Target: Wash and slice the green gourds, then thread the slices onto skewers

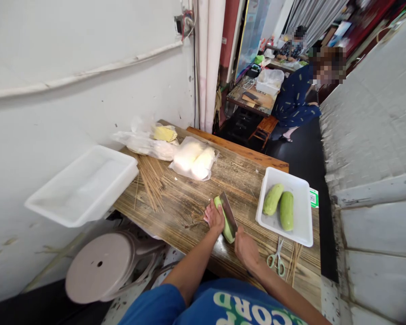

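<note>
The green squash point(228, 230) lies on the bench point(237, 171), and the left hand point(215, 216) holds it. The right hand point(246, 247) grips the kitchen knife point(229, 212), blade along the squash. From it, a white tray point(302, 221) with two squashes point(286, 211) is at three o'clock, the scissors point(278, 255) at four.

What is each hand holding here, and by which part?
Right hand: the knife, by its handle end, hidden in the hand. Left hand: the squash, held by its left side, toward the far end.

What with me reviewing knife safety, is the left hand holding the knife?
No, the right hand holds the knife, while the left hand touches the green vegetable.
</note>
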Motion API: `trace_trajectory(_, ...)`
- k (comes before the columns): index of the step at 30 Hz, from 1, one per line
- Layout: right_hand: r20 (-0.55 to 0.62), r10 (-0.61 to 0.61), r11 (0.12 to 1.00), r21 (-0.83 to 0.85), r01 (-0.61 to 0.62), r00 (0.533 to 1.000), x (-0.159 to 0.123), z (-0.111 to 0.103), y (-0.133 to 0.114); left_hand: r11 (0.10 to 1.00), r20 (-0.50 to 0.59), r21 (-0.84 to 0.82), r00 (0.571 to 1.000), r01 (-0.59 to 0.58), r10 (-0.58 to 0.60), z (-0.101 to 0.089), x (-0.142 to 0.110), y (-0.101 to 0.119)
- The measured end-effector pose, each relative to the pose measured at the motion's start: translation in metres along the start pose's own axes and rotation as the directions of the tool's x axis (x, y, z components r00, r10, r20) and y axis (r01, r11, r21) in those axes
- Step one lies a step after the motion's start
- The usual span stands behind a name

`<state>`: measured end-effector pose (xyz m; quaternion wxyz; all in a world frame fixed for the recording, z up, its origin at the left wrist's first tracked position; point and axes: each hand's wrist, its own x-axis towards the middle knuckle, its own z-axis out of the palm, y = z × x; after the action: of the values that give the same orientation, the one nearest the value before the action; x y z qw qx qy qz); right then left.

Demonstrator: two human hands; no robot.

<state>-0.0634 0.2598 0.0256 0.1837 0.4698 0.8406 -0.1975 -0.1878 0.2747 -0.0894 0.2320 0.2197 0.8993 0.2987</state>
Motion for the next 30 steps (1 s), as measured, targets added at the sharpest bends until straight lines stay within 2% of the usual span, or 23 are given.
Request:
trace_trajectory(17,-0.009,-0.004,0.999,0.05,0.005,1.0,0.003,-0.001,0.006,1.0,0.042,-0.028,0.999,-0.004,0.005,-0.005,0.0,0.004)
trace_trajectory(30,-0.004,-0.013,1.0,0.003,0.013,1.0,0.014,0.004,0.007,1.0,0.032,0.005,0.999,-0.029,0.028,-0.006,0.0,0.007)
